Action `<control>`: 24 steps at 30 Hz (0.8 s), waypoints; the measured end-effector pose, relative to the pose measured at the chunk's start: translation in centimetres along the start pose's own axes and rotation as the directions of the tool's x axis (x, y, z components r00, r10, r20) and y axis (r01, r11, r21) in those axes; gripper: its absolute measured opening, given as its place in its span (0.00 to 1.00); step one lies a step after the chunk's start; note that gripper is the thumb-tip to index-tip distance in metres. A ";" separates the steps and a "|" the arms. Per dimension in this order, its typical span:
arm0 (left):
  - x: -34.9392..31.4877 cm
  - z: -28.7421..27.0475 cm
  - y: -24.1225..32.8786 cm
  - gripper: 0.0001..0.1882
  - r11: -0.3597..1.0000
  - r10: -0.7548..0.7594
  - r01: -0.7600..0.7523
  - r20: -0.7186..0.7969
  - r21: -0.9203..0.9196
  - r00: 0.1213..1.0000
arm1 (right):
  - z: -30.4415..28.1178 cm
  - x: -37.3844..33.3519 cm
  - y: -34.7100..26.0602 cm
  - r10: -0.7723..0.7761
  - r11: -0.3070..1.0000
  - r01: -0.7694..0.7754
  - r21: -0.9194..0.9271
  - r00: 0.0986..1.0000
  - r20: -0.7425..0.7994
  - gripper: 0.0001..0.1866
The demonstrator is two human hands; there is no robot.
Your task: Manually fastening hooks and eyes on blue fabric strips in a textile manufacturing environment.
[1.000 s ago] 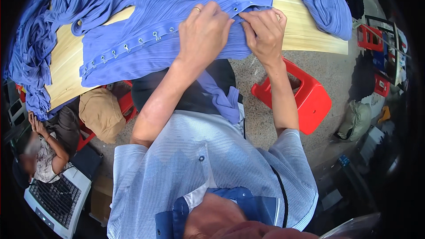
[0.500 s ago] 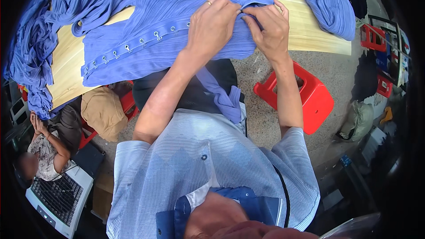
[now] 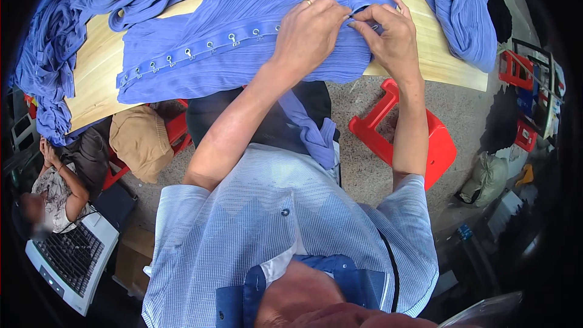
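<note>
A blue pleated garment (image 3: 200, 18) lies spread across the table, its collar end to the right. Along its front band runs a row of silver metal fasteners (image 3: 209, 45), each a ring with a small clasp. At the collar end, my left hand (image 3: 310, 33) pinches the garment's edge between thumb and fingertips. Close beside it, my right hand (image 3: 393, 42) pinches the same edge, with its outer fingers raised. The fingertips nearly meet at a small dark spot, too small to make out. My left hand covers part of the fastener row.
More blue garments (image 3: 67, 48) are heaped at the left, and another (image 3: 461, 18) lies at the right of the wooden table (image 3: 91, 100). Below stands a red stool (image 3: 434, 152). A seated person (image 3: 64, 194) is at the lower left, near a tan cloth bundle (image 3: 141, 143).
Both hands and the garment's collar end sit a little further right in the picture, as the whole view has shifted slightly. Both hands keep their pinch on the garment.
</note>
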State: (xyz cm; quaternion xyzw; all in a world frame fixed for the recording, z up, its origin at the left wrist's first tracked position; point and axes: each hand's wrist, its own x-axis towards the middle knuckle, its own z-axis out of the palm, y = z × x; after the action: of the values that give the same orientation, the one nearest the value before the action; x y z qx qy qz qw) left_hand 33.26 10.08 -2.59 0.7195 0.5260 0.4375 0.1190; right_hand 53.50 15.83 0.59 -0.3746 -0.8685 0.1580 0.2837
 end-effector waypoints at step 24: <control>-1.3 -1.6 0.1 0.10 0.988 0.109 -0.119 0.102 0.095 0.989 | 0.3 -4.0 -0.2 -0.029 0.985 -0.004 -0.175 0.982 -0.188 0.14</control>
State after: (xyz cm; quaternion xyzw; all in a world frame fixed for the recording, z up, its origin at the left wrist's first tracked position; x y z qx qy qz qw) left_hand 32.08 8.48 -2.26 0.7737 0.4991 0.3815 0.0827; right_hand 55.45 12.76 -1.03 -0.4060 -0.8502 0.0429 0.3324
